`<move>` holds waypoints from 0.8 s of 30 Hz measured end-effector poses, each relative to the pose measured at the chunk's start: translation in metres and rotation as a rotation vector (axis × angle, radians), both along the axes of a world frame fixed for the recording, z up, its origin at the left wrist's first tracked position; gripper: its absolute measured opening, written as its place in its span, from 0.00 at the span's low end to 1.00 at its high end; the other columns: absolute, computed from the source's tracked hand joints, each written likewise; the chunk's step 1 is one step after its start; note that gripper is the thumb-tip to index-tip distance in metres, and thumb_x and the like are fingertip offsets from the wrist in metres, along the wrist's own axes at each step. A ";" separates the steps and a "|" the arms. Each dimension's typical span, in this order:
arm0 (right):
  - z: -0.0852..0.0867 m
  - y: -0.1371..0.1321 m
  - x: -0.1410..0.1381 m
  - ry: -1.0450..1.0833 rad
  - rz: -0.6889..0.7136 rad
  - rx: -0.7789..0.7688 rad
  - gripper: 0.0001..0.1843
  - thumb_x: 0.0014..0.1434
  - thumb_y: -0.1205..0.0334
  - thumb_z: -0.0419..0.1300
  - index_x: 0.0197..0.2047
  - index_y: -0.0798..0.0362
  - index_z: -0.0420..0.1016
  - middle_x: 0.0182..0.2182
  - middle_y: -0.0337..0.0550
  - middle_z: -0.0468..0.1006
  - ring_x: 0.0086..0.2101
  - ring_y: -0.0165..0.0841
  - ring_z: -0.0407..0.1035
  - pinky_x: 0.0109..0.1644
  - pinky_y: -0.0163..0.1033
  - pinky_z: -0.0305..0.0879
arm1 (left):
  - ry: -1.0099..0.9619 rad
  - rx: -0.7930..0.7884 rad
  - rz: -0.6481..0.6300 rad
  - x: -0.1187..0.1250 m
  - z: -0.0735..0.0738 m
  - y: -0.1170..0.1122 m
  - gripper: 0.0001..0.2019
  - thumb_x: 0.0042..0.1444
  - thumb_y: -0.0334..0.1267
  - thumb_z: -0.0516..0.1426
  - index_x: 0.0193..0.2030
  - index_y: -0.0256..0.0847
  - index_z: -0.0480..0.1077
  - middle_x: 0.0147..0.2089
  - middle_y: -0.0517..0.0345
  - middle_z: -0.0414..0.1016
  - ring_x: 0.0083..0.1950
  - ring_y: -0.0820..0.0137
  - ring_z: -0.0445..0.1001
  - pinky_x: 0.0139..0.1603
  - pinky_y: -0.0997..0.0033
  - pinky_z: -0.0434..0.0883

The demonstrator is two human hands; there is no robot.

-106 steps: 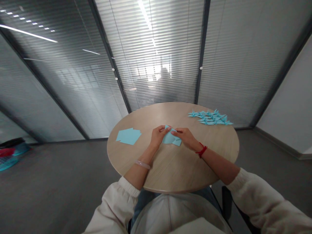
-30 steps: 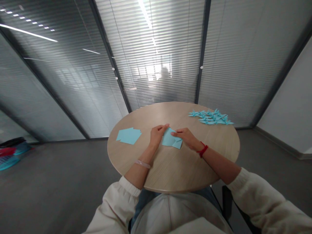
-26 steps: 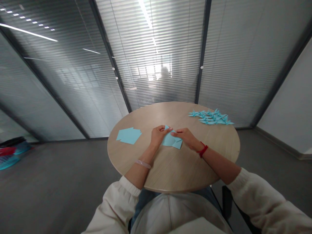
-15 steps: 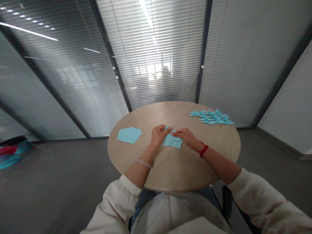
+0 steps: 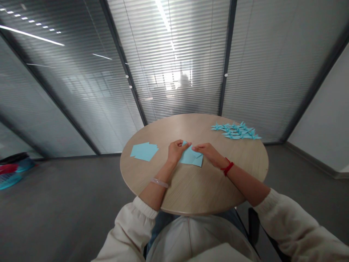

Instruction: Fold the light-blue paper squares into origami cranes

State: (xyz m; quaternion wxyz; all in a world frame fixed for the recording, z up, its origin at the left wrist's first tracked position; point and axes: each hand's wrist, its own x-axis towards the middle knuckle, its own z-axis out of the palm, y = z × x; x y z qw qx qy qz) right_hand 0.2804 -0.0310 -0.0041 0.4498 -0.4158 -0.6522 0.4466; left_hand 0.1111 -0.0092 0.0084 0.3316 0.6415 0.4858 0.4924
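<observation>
A light blue sheet of paper (image 5: 189,158), creased and partly folded, is between my two hands over the middle of the table. My left hand (image 5: 176,150) pinches its upper left edge between thumb and fingers. On the right, my right hand (image 5: 208,151) grips the upper right edge with thumb and forefinger. A small folded flap shows near the right fingertips. The fingers cover part of the paper's top edge.
The round wooden table (image 5: 201,193) bears a stack of flat blue paper sheets (image 5: 144,151) at left. Several folded blue paper cranes (image 5: 237,131) sit at the far right. Blinds-covered glass panels (image 5: 177,91) stand behind; baskets (image 5: 11,173) are on the floor at far left.
My left hand and the paper have shifted slightly left, and the fingertips of the two hands are a little farther apart. The stack and the cranes are unmoved.
</observation>
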 end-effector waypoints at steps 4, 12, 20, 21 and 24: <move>-0.001 0.002 0.000 0.035 0.023 -0.019 0.24 0.45 0.40 0.62 0.24 0.57 0.75 0.20 0.37 0.70 0.24 0.29 0.62 0.29 0.34 0.58 | 0.035 0.029 0.007 -0.002 -0.001 0.001 0.23 0.40 0.59 0.62 0.21 0.37 0.68 0.18 0.65 0.57 0.20 0.79 0.52 0.20 0.77 0.47; -0.003 0.006 0.001 0.004 0.040 0.029 0.25 0.46 0.39 0.61 0.25 0.57 0.75 0.20 0.36 0.68 0.24 0.28 0.60 0.29 0.33 0.56 | 0.039 0.035 0.016 -0.003 0.002 0.000 0.23 0.39 0.58 0.62 0.19 0.37 0.65 0.18 0.65 0.55 0.20 0.79 0.50 0.20 0.77 0.45; -0.008 0.013 0.005 -0.107 -0.020 0.131 0.24 0.48 0.41 0.60 0.23 0.57 0.75 0.17 0.35 0.64 0.21 0.27 0.55 0.26 0.33 0.50 | 0.018 0.035 0.000 -0.001 0.000 0.000 0.21 0.41 0.56 0.62 0.22 0.37 0.70 0.17 0.65 0.57 0.20 0.78 0.53 0.20 0.76 0.48; -0.008 0.013 0.005 -0.116 -0.029 0.146 0.24 0.48 0.42 0.59 0.23 0.57 0.75 0.17 0.35 0.63 0.21 0.27 0.55 0.26 0.33 0.49 | -0.002 0.019 -0.023 -0.001 0.000 0.000 0.21 0.41 0.56 0.62 0.24 0.37 0.72 0.18 0.64 0.60 0.20 0.78 0.55 0.20 0.76 0.50; -0.007 0.012 0.005 -0.130 -0.031 0.167 0.24 0.50 0.42 0.58 0.25 0.57 0.76 0.18 0.35 0.64 0.22 0.27 0.56 0.26 0.33 0.50 | -0.098 -0.041 -0.128 0.002 0.000 -0.001 0.21 0.39 0.55 0.64 0.30 0.37 0.74 0.23 0.62 0.69 0.22 0.76 0.62 0.23 0.76 0.57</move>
